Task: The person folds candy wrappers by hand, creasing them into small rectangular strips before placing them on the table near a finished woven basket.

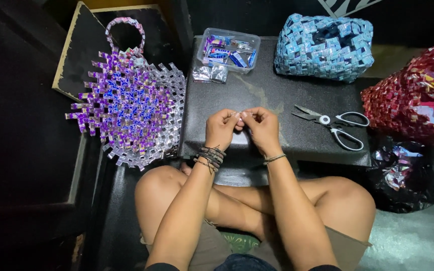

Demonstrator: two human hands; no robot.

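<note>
My left hand (221, 128) and my right hand (263, 126) meet over a dark low table (257, 90), fingertips pinched together on a small silvery folded strip (238, 114). Most of the strip is hidden by my fingers. Dark bracelets circle my left wrist and a thin band my right. To the left lies a purple and silver woven piece with a loop handle (131, 105).
A clear plastic tub of folded wrappers (228, 49) and two silvery folded pieces (210, 74) sit at the table's far edge. A blue woven bag (324, 46) stands far right. Scissors (333, 125) lie right of my hands. A red woven piece (412, 103) and a black bag of wrappers (402, 174) sit at right.
</note>
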